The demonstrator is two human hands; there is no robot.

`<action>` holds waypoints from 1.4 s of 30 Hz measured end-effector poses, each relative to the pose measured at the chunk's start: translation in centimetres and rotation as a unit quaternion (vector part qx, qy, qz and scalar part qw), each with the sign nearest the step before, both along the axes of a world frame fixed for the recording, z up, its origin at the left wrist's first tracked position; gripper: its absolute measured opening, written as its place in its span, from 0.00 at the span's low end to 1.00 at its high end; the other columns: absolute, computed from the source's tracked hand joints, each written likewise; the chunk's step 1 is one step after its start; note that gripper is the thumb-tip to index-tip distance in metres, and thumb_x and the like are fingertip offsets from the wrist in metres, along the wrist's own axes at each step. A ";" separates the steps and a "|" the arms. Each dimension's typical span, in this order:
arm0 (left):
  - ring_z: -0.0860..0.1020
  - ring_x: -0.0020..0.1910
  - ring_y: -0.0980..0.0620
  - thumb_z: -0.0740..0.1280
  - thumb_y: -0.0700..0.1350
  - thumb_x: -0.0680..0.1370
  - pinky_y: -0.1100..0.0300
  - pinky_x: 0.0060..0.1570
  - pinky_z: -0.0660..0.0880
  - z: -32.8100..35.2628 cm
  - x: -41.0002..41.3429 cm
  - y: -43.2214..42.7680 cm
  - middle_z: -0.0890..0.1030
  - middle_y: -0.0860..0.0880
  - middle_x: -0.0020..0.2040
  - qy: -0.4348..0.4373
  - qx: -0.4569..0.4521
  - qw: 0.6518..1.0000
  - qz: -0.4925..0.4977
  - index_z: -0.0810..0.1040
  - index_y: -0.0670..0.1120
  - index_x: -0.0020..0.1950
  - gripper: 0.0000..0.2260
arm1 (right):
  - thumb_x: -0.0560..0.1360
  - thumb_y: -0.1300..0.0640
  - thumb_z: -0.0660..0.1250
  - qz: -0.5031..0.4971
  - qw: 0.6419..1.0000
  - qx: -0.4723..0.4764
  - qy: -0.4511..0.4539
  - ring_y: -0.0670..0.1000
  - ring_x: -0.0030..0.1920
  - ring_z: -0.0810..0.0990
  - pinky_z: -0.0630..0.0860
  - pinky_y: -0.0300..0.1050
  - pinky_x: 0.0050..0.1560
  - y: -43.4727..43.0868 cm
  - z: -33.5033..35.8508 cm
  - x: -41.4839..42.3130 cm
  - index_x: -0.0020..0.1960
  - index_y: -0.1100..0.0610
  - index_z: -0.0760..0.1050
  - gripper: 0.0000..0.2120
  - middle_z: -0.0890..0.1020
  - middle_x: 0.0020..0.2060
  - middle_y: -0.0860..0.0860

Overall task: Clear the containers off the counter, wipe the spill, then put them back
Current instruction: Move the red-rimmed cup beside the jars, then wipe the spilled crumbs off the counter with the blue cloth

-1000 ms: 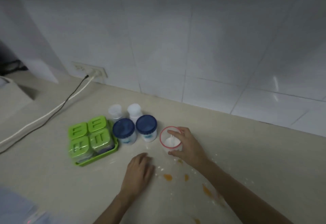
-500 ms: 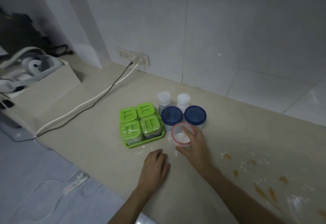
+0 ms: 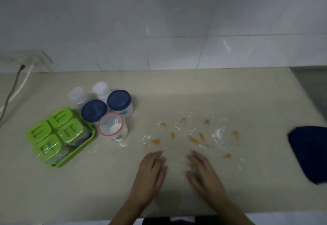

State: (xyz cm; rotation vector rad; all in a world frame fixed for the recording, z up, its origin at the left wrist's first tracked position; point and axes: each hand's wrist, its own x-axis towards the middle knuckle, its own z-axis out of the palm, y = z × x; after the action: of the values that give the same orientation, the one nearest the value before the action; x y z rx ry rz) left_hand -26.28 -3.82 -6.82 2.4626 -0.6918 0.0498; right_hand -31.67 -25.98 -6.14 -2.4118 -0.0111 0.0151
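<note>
On the beige counter (image 3: pixel 230 90) stands an open red-rimmed cup (image 3: pixel 113 129) with a white scoop inside. Behind it are two blue-lidded jars (image 3: pixel 94 110) (image 3: pixel 119 101) and two small clear bottles (image 3: pixel 77 95) (image 3: pixel 101 89). A green tray (image 3: pixel 74 155) with several green-lidded boxes sits to their left. Orange and white spill marks (image 3: pixel 192 136) spread over the middle. My left hand (image 3: pixel 150 173) and my right hand (image 3: pixel 203 173) lie flat and empty on the counter, just in front of the spill.
A dark blue cloth (image 3: pixel 309 152) lies at the right edge of the counter. A wall socket (image 3: pixel 24 58) with a white and a black cable is at the back left. White tiled wall runs behind.
My right hand has let go of the red-rimmed cup, which now stands beside the blue-lidded jars. Both hands have come to rest flat near the spill. The view has swung right.
</note>
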 end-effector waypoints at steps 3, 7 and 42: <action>0.70 0.67 0.51 0.62 0.48 0.79 0.53 0.67 0.66 0.2 -0.5 -5.8 0.74 0.50 0.67 -0.003 0.004 0.998 -0.061 0.76 0.47 0.62 0.13 | 0.76 0.47 0.60 -0.026 0.999 -0.013 -0.021 0.45 0.69 0.66 0.60 0.35 0.70 -4.0 0.3 -2.2 0.69 0.49 0.66 0.22 0.68 0.69 0.49; 0.69 0.66 0.51 0.61 0.49 0.79 0.52 0.66 0.65 0.8 -1.7 -14.0 0.76 0.49 0.65 -0.015 0.001 0.993 -0.121 0.76 0.46 0.63 0.15 | 0.77 0.47 0.59 -0.049 0.998 -0.031 -0.034 0.48 0.69 0.67 0.63 0.41 0.70 -10.4 0.3 -4.8 0.69 0.51 0.66 0.22 0.69 0.69 0.51; 0.60 0.74 0.47 0.56 0.53 0.81 0.60 0.75 0.39 -0.4 -4.4 -33.5 0.63 0.42 0.75 0.004 0.163 0.978 -0.129 0.65 0.43 0.72 0.23 | 0.63 0.20 0.44 -0.180 0.921 -0.285 0.196 0.65 0.73 0.34 0.39 0.76 0.67 -38.3 -1.8 -5.7 0.73 0.41 0.31 0.48 0.37 0.75 0.61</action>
State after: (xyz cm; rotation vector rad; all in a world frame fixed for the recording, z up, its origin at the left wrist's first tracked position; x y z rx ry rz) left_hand -30.67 -37.34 -7.24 2.6537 -1.0847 -0.1867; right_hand -37.38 -64.28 -7.93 -2.9033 0.7120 0.3791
